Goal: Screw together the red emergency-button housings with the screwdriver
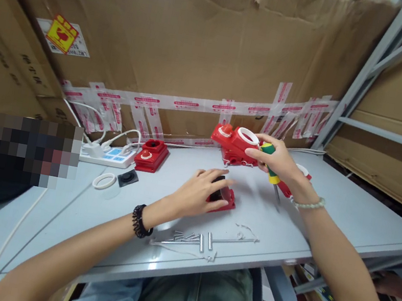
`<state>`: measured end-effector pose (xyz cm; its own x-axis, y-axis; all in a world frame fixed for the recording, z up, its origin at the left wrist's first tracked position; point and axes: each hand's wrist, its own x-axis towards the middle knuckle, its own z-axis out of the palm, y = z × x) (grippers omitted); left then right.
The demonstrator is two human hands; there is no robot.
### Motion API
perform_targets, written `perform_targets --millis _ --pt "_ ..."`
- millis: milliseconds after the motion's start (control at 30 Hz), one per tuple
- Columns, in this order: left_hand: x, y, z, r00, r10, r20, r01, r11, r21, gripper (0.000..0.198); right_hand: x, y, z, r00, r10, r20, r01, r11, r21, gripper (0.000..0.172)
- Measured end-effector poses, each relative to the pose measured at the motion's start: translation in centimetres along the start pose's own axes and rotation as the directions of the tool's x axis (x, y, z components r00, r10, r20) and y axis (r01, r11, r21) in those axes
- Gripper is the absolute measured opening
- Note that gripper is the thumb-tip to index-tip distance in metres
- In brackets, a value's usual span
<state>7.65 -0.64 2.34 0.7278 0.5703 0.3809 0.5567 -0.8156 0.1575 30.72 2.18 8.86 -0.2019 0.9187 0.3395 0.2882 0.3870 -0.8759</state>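
My left hand (199,192) rests on a small red plastic part (226,199) with a dark middle, lying flat on the grey table (349,213). My right hand (279,161) grips a green, yellow and red screwdriver (271,173), its metal tip pointing down just above the table. The same hand touches a larger red housing (233,145) with a white ring on top and a red button at its left end. Another red piece (299,181) lies partly hidden behind my right wrist.
Several metal screws and rods (193,240) lie near the front edge. A red switch box (151,155), a white power strip (110,155), a white ring (104,180) and a black square part (128,178) sit at the left. Taped cardboard walls (203,47) stand behind.
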Motion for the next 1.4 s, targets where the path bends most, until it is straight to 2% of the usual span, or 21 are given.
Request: perform_targets --millis 67,133,267,367,467,600,733,833,1000,1200,1400 --pt "0.6 -0.3 0.5 0.999 0.033 0.040 -0.033 0.999 0.000 0.029 0.2 0.3 0.3 1.000 0.001 0.009 -0.001 1.000 -0.001 0.049" --pt "0.9 -0.9 1.0 0.998 0.067 0.020 -0.066 0.997 -0.038 0.024 0.2 0.4 0.4 1.000 0.007 0.011 -0.007 1.000 -0.005 0.050" --pt "1.1 -1.6 1.2 0.986 0.098 -0.135 -0.115 0.985 -0.126 0.024 0.1 0.1 0.5 1.000 0.016 -0.020 -0.017 1.000 -0.015 0.045" --pt "0.2 -2.1 -0.7 0.956 0.029 -0.291 -0.087 0.979 -0.186 0.026 0.0 0.0 0.6 1.000 0.009 -0.017 -0.008 1.000 0.005 0.042" --pt "-2.9 -3.7 -4.1 0.944 -0.091 -0.318 0.042 0.987 -0.158 0.029 -0.1 -0.1 0.7 1.000 0.013 -0.014 -0.013 1.000 -0.021 0.042" --pt "-9.8 -7.8 -7.9 0.912 -0.302 -0.278 0.314 0.950 -0.005 0.042 0.0 0.0 0.9 1.000 0.017 0.008 -0.016 0.999 -0.042 0.044" --pt "-15.8 -11.9 -8.7 0.843 -0.469 -0.262 0.504 0.860 0.084 0.055 0.2 0.4 1.1 1.000 0.005 0.019 -0.003 0.998 -0.058 0.048" --pt "-17.7 -13.4 -8.0 0.826 -0.508 -0.245 0.542 0.834 0.099 0.059 0.2 0.4 1.3 1.000 -0.001 0.014 0.002 0.996 -0.090 0.049" --pt "-17.6 -13.8 -7.1 0.833 -0.519 -0.191 0.541 0.837 0.086 0.057 0.1 0.1 1.3 1.000 0.021 0.017 -0.019 0.993 -0.115 0.052" --pt "-17.6 -13.2 -7.9 0.823 -0.531 -0.203 0.558 0.823 0.107 0.060 0.0 0.1 1.3 1.000 0.023 0.016 -0.021 0.990 -0.137 0.054" --pt "-19.7 -12.4 -8.7 0.810 -0.584 -0.055 0.587 0.804 0.096 0.056 0.0 0.2 1.3 1.000 0.017 0.016 -0.015 0.990 -0.141 0.053"
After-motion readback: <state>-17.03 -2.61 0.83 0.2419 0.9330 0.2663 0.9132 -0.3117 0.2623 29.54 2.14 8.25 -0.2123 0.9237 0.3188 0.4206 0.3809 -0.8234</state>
